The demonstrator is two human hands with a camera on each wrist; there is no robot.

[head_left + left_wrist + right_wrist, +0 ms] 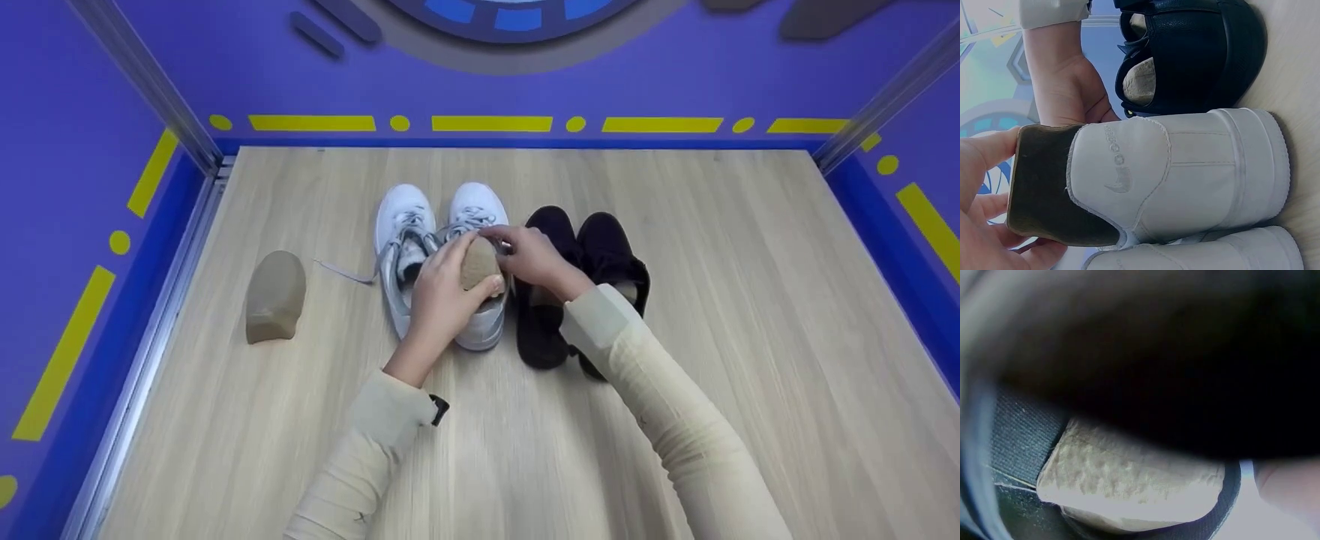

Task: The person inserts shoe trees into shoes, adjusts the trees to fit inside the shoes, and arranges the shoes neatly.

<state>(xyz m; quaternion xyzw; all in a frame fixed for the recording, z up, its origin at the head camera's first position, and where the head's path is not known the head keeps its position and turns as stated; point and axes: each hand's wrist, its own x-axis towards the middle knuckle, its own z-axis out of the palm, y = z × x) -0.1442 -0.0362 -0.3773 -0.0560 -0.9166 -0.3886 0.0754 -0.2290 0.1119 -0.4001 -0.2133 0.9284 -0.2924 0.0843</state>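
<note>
Two white sneakers stand side by side, toes away from me. In the right-hand white sneaker (481, 330), a brown moulded-pulp shoe insert (480, 264) sits upright in the opening, partly inside. My left hand (442, 289) grips this insert, fingers on its far side and thumb on the near side. In the left wrist view, the insert (1050, 185) rises above the heel collar. My right hand (534, 259) is at the right side of the opening near the tongue, fingers curled against the sneaker; their tips are partly hidden. The left-hand white sneaker (390, 277) has loosened laces.
A second pulp insert (276, 296) lies at left. Close on the right stand black shoes (544, 345), under my right forearm; the right wrist view shows a pulp piece (1134, 484) inside one. A loose lace (345, 274) trails leftward. Blue walls (487, 90) bound the wooden table (750, 337).
</note>
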